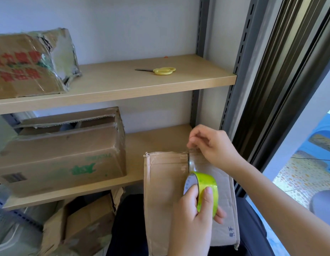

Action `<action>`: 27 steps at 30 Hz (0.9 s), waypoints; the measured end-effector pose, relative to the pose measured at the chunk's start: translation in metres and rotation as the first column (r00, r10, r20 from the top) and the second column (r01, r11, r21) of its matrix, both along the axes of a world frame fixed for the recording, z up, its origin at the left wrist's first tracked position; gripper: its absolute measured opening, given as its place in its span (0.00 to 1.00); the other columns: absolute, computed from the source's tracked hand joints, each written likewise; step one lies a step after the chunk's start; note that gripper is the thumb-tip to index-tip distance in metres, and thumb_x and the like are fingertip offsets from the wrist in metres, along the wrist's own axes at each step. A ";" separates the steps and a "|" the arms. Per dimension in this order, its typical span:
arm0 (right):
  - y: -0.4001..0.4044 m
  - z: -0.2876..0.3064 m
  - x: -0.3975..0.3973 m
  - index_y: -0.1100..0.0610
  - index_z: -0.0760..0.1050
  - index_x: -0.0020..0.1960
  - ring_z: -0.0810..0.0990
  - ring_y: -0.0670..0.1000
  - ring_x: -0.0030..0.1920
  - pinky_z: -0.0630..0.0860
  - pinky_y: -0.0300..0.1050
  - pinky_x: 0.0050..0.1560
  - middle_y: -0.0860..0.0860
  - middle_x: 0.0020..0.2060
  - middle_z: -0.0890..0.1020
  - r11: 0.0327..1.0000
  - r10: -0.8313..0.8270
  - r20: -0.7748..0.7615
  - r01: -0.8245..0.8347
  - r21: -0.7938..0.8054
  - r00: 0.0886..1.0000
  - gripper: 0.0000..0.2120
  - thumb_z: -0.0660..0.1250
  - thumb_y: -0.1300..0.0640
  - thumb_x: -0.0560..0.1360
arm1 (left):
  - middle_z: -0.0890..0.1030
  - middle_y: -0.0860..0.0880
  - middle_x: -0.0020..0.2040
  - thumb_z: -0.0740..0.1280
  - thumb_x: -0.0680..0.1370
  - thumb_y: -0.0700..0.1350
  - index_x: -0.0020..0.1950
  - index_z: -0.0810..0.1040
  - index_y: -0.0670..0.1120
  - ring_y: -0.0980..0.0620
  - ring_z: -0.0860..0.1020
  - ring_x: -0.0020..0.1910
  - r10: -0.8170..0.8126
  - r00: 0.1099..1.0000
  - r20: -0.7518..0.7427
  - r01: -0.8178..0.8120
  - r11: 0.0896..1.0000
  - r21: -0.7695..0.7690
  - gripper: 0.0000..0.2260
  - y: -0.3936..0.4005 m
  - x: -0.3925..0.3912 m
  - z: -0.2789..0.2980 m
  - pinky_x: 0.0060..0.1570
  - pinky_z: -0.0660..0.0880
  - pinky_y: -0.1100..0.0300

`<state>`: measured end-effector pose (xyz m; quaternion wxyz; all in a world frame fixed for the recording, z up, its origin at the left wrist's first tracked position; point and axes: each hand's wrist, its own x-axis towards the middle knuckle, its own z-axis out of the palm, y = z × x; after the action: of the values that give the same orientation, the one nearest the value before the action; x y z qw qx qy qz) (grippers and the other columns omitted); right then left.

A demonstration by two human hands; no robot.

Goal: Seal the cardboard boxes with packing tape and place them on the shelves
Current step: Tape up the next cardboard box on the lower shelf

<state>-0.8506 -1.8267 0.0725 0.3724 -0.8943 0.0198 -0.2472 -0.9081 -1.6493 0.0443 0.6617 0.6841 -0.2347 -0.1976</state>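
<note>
A flat cardboard box [164,196] lies on my lap in front of the shelves. My left hand [193,218] grips a roll of yellow-green packing tape [206,185] above the box's middle. A clear strip runs from the roll up to the box's far edge, where my right hand [214,145] pinches the strip's free end. Yellow-handled scissors [163,70] lie on the upper shelf [123,84].
A taped box with red print [31,61] sits at the left of the upper shelf. A box with green print [64,154] fills the left of the lower shelf [156,141]. A torn open box [83,224] sits below. Grey metal uprights and a window frame stand to the right.
</note>
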 end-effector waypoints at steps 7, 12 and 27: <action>0.004 0.021 0.037 0.52 0.77 0.44 0.79 0.48 0.37 0.79 0.51 0.43 0.44 0.35 0.81 0.951 -0.030 -0.114 -0.006 -0.308 0.993 0.05 0.66 0.62 0.77 | 0.84 0.49 0.34 0.58 0.84 0.51 0.45 0.77 0.49 0.48 0.83 0.35 0.062 0.998 0.034 -0.062 0.998 0.006 0.13 0.000 0.013 0.013 0.48 0.79 0.45; 0.000 0.008 0.060 0.54 0.79 0.43 0.77 0.48 0.39 0.76 0.40 0.47 0.49 0.38 0.83 0.918 -0.061 -0.416 -0.112 -0.380 0.907 0.07 0.65 0.62 0.77 | 0.85 0.46 0.36 0.59 0.84 0.47 0.47 0.77 0.44 0.49 0.83 0.35 0.049 0.990 -0.133 -0.045 0.998 0.036 0.11 -0.004 0.029 0.023 0.45 0.78 0.50; -0.015 0.005 0.063 0.55 0.62 0.77 0.68 0.55 0.71 0.66 0.45 0.70 0.53 0.72 0.69 0.861 -0.166 -0.624 -0.196 -0.469 0.764 0.40 0.72 0.41 0.72 | 0.85 0.41 0.38 0.63 0.81 0.42 0.55 0.75 0.37 0.48 0.82 0.34 -0.117 0.921 -0.373 0.069 0.988 -0.140 0.08 0.002 0.030 0.013 0.36 0.74 0.63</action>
<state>-0.7878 -1.8417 0.0772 0.0953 -0.9894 0.0729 0.0823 -0.8783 -1.6476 0.0569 0.7258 0.5784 -0.1463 -0.3423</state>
